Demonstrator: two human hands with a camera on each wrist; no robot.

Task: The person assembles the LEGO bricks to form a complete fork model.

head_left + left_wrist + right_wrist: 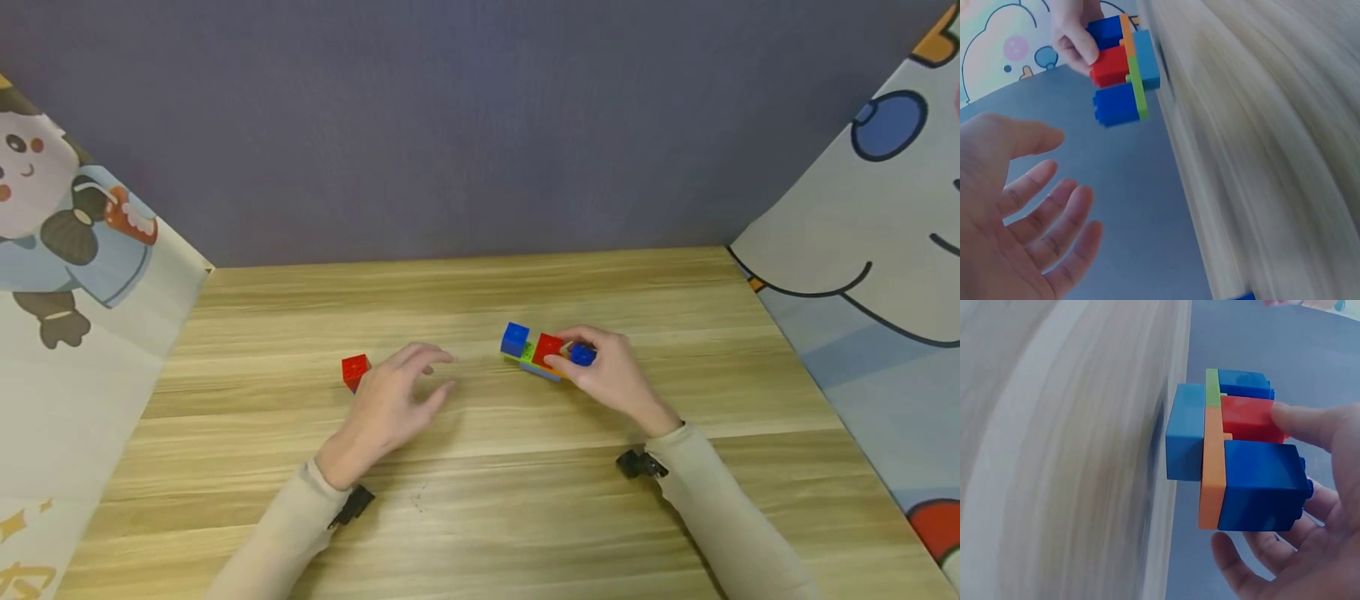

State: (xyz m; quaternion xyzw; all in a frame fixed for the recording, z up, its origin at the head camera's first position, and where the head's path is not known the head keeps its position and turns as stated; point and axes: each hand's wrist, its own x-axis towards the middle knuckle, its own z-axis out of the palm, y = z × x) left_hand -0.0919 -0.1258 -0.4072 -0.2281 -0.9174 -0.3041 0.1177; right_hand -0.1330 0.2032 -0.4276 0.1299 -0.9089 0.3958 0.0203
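Note:
My right hand (pixel 611 371) pinches the red brick (pixel 1247 417) in the middle of a small built block model. Dark blue bricks (pixel 1263 487) (pixel 515 340) stand on either side of it. Under them lie a flat orange plate (pixel 1212 481) and a flat lime green plate (pixel 1212 387), with a light blue brick (pixel 1185 431) beneath. Whether the model touches the table I cannot tell. My left hand (pixel 386 408) hovers with fingers loosely spread, holding nothing. Just behind it on the table is another red brick (pixel 356 370), partly covered, with a bit of blue under it.
The wooden table (pixel 480 517) is bounded by a dark grey panel (pixel 465 133) at the back. Cartoon-printed walls (pixel 847 275) stand at both sides. Black wrist straps (pixel 641 463) sit at both cuffs of the beige sleeves.

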